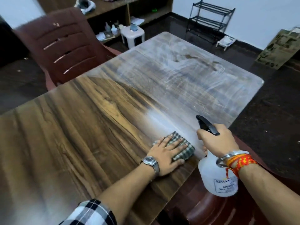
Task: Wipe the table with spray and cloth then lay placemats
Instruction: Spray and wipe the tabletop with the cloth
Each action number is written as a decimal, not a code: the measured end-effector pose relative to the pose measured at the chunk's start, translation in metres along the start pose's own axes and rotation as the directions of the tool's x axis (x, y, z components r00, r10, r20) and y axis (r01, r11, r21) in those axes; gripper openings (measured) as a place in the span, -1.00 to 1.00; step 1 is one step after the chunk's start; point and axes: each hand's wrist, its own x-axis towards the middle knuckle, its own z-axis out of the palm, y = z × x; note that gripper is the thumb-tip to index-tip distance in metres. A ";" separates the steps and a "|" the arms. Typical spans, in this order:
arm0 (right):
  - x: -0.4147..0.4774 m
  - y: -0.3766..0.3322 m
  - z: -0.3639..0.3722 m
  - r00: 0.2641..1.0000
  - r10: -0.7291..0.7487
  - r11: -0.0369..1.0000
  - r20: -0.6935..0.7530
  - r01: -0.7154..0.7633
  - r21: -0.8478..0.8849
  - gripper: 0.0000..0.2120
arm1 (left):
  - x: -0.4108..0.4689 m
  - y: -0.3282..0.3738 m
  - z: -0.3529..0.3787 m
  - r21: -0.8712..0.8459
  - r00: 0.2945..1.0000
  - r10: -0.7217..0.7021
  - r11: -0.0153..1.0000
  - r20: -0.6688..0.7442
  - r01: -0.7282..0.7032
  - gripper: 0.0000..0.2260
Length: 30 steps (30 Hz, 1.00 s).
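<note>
A wooden table (73,120) fills the middle of the view; its far half shows wet, whitish streaks. My left hand (167,153) lies flat on a folded green checked cloth (183,148), pressing it onto the table near the right edge. My right hand (217,140) grips a white spray bottle (215,177) by its black trigger head, nozzle aimed at the table. A pale mist hangs over the wood just beyond the cloth. No placemats are in view.
A maroon plastic chair (65,47) stands at the table's left side, and another maroon chair (219,211) sits below the bottle at the right. Beyond the table are a white stool (133,37), a black wire rack (209,20) and wooden shelves (113,15).
</note>
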 end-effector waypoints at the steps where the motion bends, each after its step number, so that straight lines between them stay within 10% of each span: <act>1: 0.003 -0.004 0.002 1.000 -0.008 1.000 -0.002 0.008 -0.009 -0.70 | 0.002 -0.018 -0.003 0.005 1.000 -0.008 1.000 -0.002 0.008 -0.45; 11: 0.056 -0.054 0.053 0.992 -0.035 0.998 0.119 0.041 -0.055 -0.78 | 0.005 -0.311 -0.075 -0.115 0.800 -0.578 0.816 -0.161 0.566 -0.35; 23: 0.119 -0.103 0.085 0.994 -0.039 0.998 0.098 0.043 -0.042 -0.81 | 0.036 -0.501 -0.117 -0.227 0.546 -0.804 0.591 -0.233 0.774 -0.37; 30: 0.132 -0.094 0.075 0.997 0.026 0.999 0.071 -0.024 -0.034 -0.75 | 0.105 -0.463 -0.131 -0.182 0.658 -0.700 0.711 -0.279 0.679 -0.38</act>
